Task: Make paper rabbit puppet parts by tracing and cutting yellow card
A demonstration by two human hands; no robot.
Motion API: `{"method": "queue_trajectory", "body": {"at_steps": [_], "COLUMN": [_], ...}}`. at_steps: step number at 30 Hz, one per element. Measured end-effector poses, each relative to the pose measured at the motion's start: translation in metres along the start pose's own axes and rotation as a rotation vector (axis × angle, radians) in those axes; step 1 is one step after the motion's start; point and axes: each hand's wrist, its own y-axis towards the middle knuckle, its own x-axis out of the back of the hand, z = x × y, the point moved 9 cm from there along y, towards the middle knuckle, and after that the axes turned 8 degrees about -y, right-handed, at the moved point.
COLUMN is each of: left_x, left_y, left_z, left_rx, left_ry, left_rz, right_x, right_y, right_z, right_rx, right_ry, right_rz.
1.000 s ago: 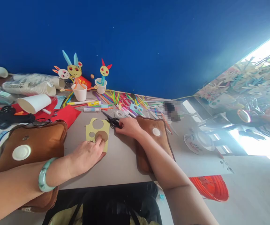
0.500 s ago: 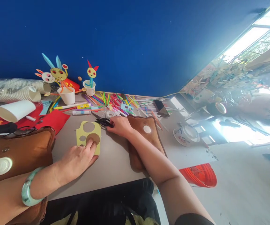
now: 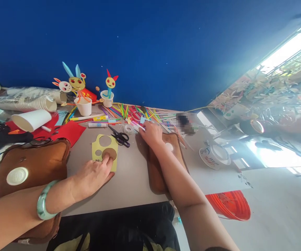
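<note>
My left hand (image 3: 91,177) rests on a yellow card with cut-out round holes (image 3: 96,143). Its fingertips hold a brown cardboard disc (image 3: 110,152) against the card, which lies on the table. Farther right, my right hand (image 3: 152,134) has its fingers closed at the end of a pink and white marker (image 3: 137,126) by the pile of craft sticks. Black-handled scissors (image 3: 120,136) lie on the table between my hands, touched by neither. A clear tape roll (image 3: 128,129) sits beside them.
A brown cushion-like pouch (image 3: 157,170) lies under my right forearm, another (image 3: 39,167) by my left. Paper cups with rabbit figures (image 3: 84,106) stand at the back. A glue gun (image 3: 4,137) is at left, a bowl (image 3: 213,155) at right, and a red bucket (image 3: 230,205) below the table's edge.
My right hand has let go of the scissors, leaving them on the table, and moved right to the markers. My left hand stays on the disc and card. The view has shifted slightly.
</note>
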Motion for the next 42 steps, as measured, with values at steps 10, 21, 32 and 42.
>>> {"method": "queue_trajectory", "body": {"at_steps": [10, 21, 32, 42], "left_x": [0.006, -0.003, 0.0, 0.003], "left_y": [-0.001, -0.002, -0.001, -0.003], "left_z": [0.0, 0.003, 0.002, 0.004], "left_rx": [0.036, 0.002, 0.013, 0.028], "left_ry": [-0.011, -0.005, -0.022, -0.063], "left_rz": [-0.02, -0.077, -0.056, -0.046], "right_x": [-0.022, -0.037, -0.013, 0.008], "right_y": [0.012, 0.017, 0.017, 0.002], "right_z": [-0.009, -0.013, -0.022, 0.005], "right_rx": [0.041, 0.036, -0.045, 0.144], "right_ry": [-0.144, -0.088, 0.227, 0.484], "right_rz": [0.029, 0.143, -0.126, -0.287]}}
